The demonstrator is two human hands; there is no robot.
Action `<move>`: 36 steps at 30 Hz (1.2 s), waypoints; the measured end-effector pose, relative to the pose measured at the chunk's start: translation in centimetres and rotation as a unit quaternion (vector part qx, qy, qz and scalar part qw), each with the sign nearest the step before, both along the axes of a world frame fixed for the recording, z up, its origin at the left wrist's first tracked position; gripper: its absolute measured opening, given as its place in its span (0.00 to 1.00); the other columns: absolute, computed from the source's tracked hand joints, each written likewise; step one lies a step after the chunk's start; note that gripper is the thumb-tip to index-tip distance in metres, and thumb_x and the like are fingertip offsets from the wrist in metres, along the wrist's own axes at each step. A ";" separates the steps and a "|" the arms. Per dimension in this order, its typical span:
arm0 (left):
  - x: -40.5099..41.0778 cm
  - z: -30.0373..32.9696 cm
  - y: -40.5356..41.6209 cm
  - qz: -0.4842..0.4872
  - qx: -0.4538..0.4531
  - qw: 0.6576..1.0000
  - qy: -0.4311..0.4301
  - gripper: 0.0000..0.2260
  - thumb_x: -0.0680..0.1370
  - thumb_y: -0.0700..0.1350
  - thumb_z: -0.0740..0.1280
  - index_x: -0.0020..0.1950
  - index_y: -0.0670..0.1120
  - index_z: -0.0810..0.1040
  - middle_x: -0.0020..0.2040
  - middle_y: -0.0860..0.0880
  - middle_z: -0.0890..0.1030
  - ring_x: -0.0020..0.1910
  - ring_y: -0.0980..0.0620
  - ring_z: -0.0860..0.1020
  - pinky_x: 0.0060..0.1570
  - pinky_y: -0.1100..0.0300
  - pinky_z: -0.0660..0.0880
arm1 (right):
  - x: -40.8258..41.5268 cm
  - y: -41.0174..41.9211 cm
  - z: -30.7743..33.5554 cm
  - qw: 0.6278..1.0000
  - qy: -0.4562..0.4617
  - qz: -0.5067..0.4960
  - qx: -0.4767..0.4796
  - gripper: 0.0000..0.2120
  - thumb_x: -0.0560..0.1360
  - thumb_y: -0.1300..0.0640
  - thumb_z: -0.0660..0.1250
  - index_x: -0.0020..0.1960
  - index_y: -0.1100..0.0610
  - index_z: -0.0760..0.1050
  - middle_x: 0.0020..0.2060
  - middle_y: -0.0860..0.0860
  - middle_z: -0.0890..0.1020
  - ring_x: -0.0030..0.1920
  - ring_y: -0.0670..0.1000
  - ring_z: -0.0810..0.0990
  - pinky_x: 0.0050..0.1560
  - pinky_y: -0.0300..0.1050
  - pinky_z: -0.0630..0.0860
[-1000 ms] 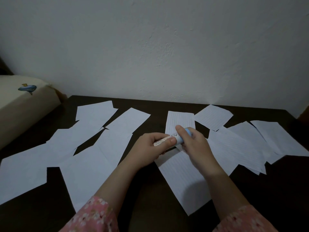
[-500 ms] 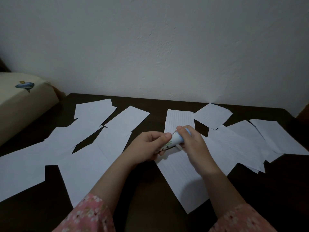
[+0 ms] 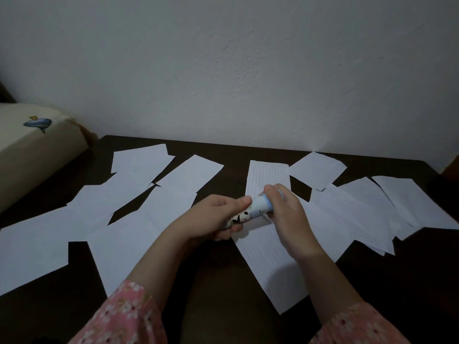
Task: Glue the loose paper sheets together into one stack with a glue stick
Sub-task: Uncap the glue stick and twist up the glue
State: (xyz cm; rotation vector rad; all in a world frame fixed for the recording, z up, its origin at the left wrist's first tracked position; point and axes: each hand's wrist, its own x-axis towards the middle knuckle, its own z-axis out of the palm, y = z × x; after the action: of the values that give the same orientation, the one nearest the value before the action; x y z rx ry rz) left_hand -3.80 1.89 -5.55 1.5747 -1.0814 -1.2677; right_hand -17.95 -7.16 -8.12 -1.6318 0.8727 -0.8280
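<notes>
A white glue stick (image 3: 250, 211) with a printed label and a light blue end is held above the middle of the dark table (image 3: 223, 281). My left hand (image 3: 213, 219) grips its lower body. My right hand (image 3: 285, 209) is wrapped around its blue end. Several white paper sheets lie loose on the table: a lined sheet (image 3: 268, 264) right under the hands, another lined sheet (image 3: 267, 176) behind them, blank ones (image 3: 124, 244) to the left, overlapping ones (image 3: 360, 214) to the right.
A white wall (image 3: 248, 70) rises directly behind the table. A cream cushion (image 3: 29, 150) with a small blue print sits past the table's left edge. Pink floral sleeves (image 3: 124, 316) cover both forearms at the bottom.
The glue stick has tilted and more of its white body shows between the hands. Both hands keep hold of it; the sheets have not moved.
</notes>
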 end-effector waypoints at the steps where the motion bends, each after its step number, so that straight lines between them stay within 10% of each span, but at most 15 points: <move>1: -0.1 0.0 0.0 0.000 -0.007 1.000 -0.018 0.22 0.76 0.60 0.62 0.51 0.42 0.80 0.33 0.46 0.77 0.24 0.54 0.68 0.27 0.64 0.66 | 0.0 -0.1 0.0 1.000 -0.002 -0.007 0.006 0.11 0.80 0.48 0.58 0.43 0.51 0.73 0.42 0.49 0.75 0.44 0.48 0.77 0.46 0.44 0.77; 8: 0.3 -0.8 0.3 0.012 -0.055 0.988 -0.145 0.11 0.75 0.57 0.67 0.55 0.56 0.80 0.37 0.51 0.81 0.33 0.56 0.76 0.35 0.65 0.74 | 0.4 -0.3 -0.5 0.997 0.069 -0.003 0.045 0.12 0.79 0.46 0.60 0.50 0.54 0.74 0.45 0.51 0.77 0.48 0.50 0.78 0.54 0.51 0.79; 14: 0.4 -0.8 0.0 0.027 -0.059 0.991 -0.114 0.11 0.77 0.55 0.66 0.54 0.53 0.82 0.35 0.51 0.78 0.31 0.58 0.74 0.33 0.66 0.72 | 0.4 -0.3 -0.1 0.997 0.059 0.017 0.042 0.10 0.81 0.46 0.56 0.48 0.51 0.70 0.44 0.51 0.74 0.41 0.46 0.74 0.39 0.37 0.71; 28: 2.8 0.6 1.6 0.015 0.010 0.998 0.060 0.22 0.76 0.57 0.63 0.58 0.40 0.76 0.30 0.48 0.72 0.23 0.56 0.64 0.22 0.68 0.61 | -1.0 -1.3 0.9 0.996 -0.053 -0.067 0.001 0.05 0.81 0.48 0.56 0.47 0.45 0.69 0.49 0.49 0.73 0.50 0.49 0.74 0.46 0.43 0.73; 36: 2.8 -0.4 1.2 0.147 -0.030 0.987 -0.058 0.16 0.78 0.59 0.62 0.52 0.49 0.80 0.36 0.48 0.77 0.31 0.57 0.74 0.31 0.66 0.71 | 0.6 -0.2 0.2 0.989 0.119 -0.023 -0.084 0.10 0.80 0.46 0.58 0.55 0.51 0.68 0.43 0.47 0.74 0.42 0.47 0.76 0.38 0.35 0.73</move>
State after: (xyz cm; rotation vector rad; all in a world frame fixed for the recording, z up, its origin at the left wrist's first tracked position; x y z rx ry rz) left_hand -0.99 3.12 -6.00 1.7060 -0.9072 -0.9483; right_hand -17.38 -7.38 -7.93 -1.8921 1.0319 -0.7645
